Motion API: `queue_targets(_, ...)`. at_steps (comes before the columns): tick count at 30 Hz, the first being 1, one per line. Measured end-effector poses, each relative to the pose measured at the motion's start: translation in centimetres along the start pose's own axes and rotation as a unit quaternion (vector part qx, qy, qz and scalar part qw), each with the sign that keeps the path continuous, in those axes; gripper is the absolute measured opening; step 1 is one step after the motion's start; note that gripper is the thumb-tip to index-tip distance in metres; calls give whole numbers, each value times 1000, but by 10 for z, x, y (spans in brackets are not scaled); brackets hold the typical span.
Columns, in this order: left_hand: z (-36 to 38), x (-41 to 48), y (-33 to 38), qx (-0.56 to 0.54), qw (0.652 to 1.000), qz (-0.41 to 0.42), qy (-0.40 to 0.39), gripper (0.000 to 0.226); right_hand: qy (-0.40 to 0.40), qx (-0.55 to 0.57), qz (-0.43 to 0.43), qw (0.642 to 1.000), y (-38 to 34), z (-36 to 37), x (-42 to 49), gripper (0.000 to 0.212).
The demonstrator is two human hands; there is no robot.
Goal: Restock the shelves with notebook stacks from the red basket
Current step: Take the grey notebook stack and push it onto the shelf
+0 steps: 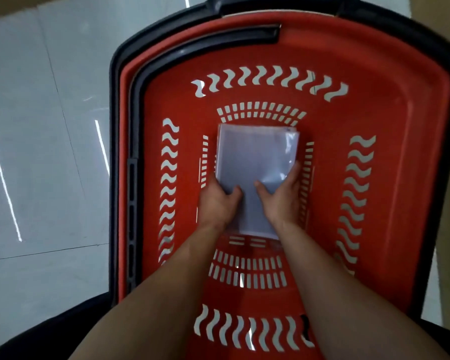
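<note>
Head view: left hand [217, 201] and right hand [283, 197] clamped on notebook stack [255, 162] from both sides, deep in red basket [374, 74], probably to lift it level.

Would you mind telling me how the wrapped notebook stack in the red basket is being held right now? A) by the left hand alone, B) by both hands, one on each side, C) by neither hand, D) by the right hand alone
B: the left hand and the right hand each grip a side of the notebook stack inside the red basket.
</note>
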State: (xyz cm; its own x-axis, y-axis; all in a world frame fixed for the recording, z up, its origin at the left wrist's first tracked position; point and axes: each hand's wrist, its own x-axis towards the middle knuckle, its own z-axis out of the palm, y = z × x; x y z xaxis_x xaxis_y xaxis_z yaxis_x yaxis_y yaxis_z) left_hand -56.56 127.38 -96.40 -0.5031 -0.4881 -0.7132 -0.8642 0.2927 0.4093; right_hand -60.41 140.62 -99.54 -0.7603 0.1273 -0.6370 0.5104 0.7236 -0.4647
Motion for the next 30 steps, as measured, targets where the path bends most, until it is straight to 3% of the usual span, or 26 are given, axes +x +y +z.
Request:
queue_targets(9,3,-16,-5,-17,998,26,53,63,13,31,-5,999,4,0,1,112)
queue_targets(17,3,-15,-1,-58,998,25,28,82,-3,55,14,998,-1,-3,0,119)
queue_targets(22,0,-9,0,-86,996,16,9,74,-8,39,11,999,2,-3,1,113)
queue_targets(27,-24,-35,19,-56,996,60,24,68,-12,58,50,997,-9,-14,-10,86)
queue_targets(30,-58,-69,40,-46,995,85,15,66,-40,102,49,993,-28,-36,-35,91)
